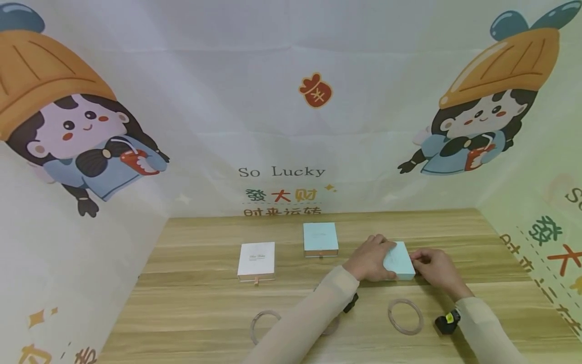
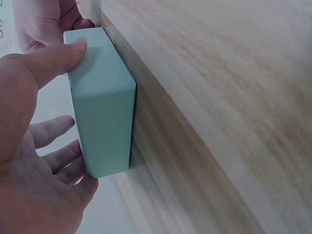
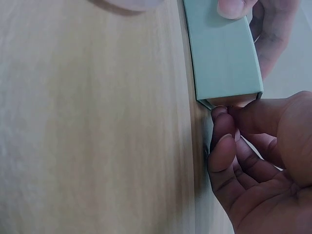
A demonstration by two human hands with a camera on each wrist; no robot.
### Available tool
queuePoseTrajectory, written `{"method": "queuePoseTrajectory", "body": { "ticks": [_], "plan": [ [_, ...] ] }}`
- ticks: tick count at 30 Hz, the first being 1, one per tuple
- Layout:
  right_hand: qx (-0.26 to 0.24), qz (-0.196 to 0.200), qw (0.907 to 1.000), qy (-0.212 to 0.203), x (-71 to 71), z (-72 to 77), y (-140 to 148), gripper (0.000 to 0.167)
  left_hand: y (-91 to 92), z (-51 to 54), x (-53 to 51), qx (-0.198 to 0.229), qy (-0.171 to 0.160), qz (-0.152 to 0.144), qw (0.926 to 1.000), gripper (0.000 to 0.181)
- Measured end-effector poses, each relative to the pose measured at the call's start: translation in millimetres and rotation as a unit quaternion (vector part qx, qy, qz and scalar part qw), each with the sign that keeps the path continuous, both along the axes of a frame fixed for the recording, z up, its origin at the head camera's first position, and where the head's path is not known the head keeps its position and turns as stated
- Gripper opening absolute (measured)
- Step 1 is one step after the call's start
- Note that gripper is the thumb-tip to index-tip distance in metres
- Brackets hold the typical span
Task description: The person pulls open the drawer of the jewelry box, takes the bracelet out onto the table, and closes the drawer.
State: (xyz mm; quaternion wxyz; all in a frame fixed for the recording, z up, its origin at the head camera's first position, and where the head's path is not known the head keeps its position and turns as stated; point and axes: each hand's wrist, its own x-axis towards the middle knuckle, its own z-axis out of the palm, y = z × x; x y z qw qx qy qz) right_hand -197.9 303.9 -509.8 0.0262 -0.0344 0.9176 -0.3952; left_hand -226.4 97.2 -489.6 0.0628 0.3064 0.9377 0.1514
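Note:
A light-blue drawer-style gift box point(image 1: 399, 262) lies on the table, its closed sleeve end toward the left. My left hand point(image 1: 370, 259) grips it, thumb on the near side and fingers on the far side, as the left wrist view shows. At the box's right end my right hand point(image 1: 435, 268) pinches with thumb and index finger. In the right wrist view the brownish drawer end point(image 3: 234, 100) sits inside the sleeve, and the fingertips mostly hide the small pull tab there. A clear pinkish bangle point(image 1: 405, 317) lies in front of the box.
A second light-blue box point(image 1: 320, 237) and a white box point(image 1: 256, 259) stand to the left, small tabs facing front. Another bangle point(image 1: 252, 328) lies near the front, and one more is partly behind the left forearm. Printed cloth walls point(image 1: 291, 126) enclose the wooden table.

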Motion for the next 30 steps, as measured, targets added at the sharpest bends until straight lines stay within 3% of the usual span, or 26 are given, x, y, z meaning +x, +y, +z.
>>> {"method": "queuePoseTrajectory", "body": {
  "ticks": [8, 18, 24, 30],
  "plan": [
    [-0.018, 0.010, 0.9998, -0.002, -0.4, -2.5, 0, 0.021, 0.0, -1.9, -0.7, -0.009, 0.007, 0.000, 0.9999, 0.081],
    [-0.010, 0.049, 0.9984, -0.027, -1.4, 5.5, 8, 0.028, 2.2, -1.5, 0.3, -0.008, 0.016, 0.010, 0.9998, 0.089],
    [0.001, 0.043, 0.9990, -0.014, -4.6, 11.1, 15, 0.032, -0.9, -1.2, 7.4, 0.041, -0.021, 0.063, 0.9970, 0.094],
    [0.034, 0.054, 0.9978, 0.013, -11.4, 19.4, 18, 0.033, -5.9, -1.5, 16.2, 0.105, -0.047, 0.120, 0.9861, 0.095]
  ]
}}
